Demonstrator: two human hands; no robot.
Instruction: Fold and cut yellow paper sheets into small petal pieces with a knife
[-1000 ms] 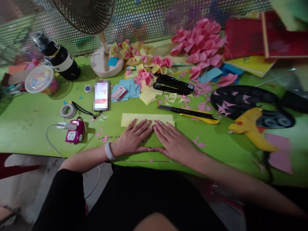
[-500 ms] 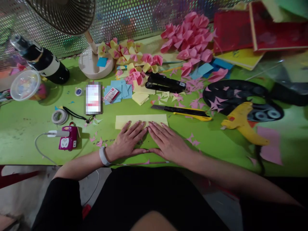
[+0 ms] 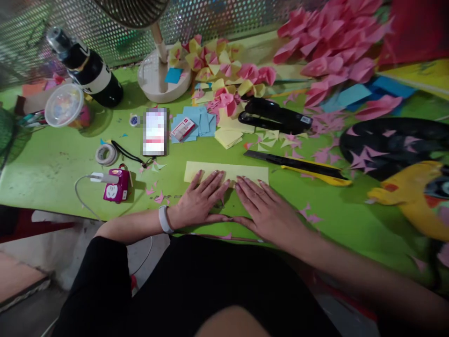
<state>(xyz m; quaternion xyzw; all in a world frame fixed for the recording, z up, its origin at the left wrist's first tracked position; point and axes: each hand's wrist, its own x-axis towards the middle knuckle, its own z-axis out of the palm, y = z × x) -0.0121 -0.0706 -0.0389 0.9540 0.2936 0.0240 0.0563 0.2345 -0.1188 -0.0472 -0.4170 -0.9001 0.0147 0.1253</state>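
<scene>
A pale yellow strip of paper [image 3: 224,170] lies flat on the green table, its lower edge partly covered by my fingers. My left hand [image 3: 201,201] rests on its left half, palm down with fingers stretched out. On the right half, my right hand [image 3: 264,206] presses in the same way, fingers extended. My thumbs meet tip to tip below the paper. Just beyond the strip is a utility knife [image 3: 301,164] with a black and yellow body. Behind the knife lies a black stapler [image 3: 275,119].
Blue paper squares [image 3: 201,122] lie beside a phone [image 3: 155,131]. Pink folded paper petals [image 3: 329,42] heap at the back right. A yellow glue gun [image 3: 403,192] sits at the right. On the left are a tape roll [image 3: 106,154], a magenta power adapter [image 3: 117,186] and a bottle [image 3: 93,77].
The view has shifted, so everything appears further right and the left side shows more. My fingers have spread slightly apart on the paper, with a wider gap between the two hands.
</scene>
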